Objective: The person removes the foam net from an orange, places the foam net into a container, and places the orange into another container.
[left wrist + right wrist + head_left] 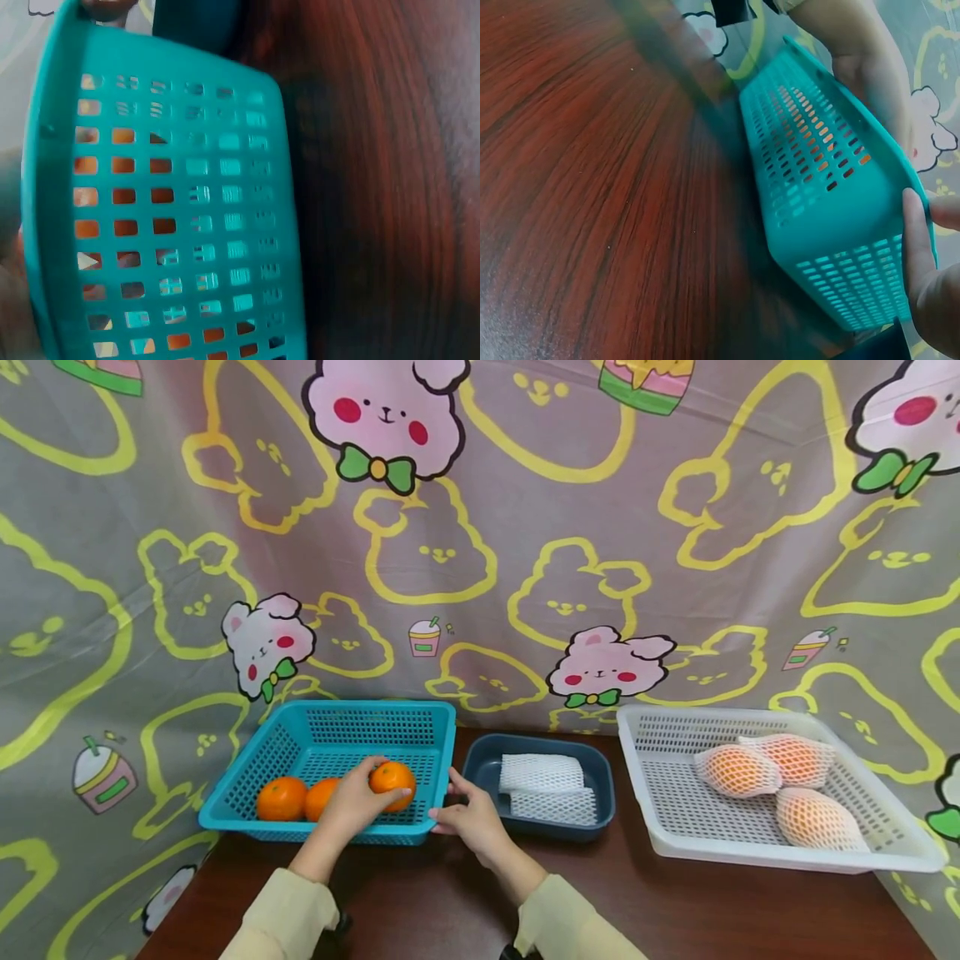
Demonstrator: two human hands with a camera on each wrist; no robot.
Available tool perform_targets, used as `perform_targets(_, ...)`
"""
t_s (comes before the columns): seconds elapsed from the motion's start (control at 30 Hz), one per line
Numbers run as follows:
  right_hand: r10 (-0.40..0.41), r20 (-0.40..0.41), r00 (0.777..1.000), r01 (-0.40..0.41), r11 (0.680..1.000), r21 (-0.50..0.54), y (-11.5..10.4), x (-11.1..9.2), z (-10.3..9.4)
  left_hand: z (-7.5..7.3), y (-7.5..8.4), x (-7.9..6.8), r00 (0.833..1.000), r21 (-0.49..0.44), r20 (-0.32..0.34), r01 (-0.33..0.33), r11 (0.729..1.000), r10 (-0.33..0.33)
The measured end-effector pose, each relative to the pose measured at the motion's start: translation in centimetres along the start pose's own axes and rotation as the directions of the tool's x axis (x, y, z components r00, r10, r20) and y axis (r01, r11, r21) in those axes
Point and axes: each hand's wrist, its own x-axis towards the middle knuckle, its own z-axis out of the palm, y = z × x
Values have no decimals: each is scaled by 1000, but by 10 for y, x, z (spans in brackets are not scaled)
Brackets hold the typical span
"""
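Observation:
In the head view, my left hand (358, 800) reaches over the front rim of a teal plastic basket (367, 724) and grips an orange (393, 778) at its right end. Two more oranges (282, 799) sit in the same basket, left of that hand and partly behind it. My right hand (474, 818) pinches the basket's rim near the front right corner. The right wrist view gives the thumb (915, 232) on the outer side of the rim. From the left wrist, the slotted basket wall (172, 180) hides most of the held orange.
Right of the basket stands a dark blue tray (600, 781) holding white foam net sleeves (542, 774). Farther right, a white basket (652, 810) contains several fruits in foam nets (738, 771). A patterned curtain (480, 510) hangs behind the dark wooden table (420, 893).

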Motion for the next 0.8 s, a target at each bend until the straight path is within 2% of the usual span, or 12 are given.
perform_targets(0.17,12,-10,1000,-12,1000,7,0,-2,0,1,-2,4,996,143,55,67,987,-75)
perform_targets(0.3,14,-6,1000,-14,1000,5,-1,-2,0,0,-1,6,989,203,99,89,975,-111)
perform_targets(0.6,13,0,1000,-13,1000,13,-2,-1,1,1,-3,9,977,242,166,92,966,-134)
perform_targets(0.8,16,-11,1000,-15,1000,23,-2,-1,2,1,-3,9,976,253,176,81,964,-128)
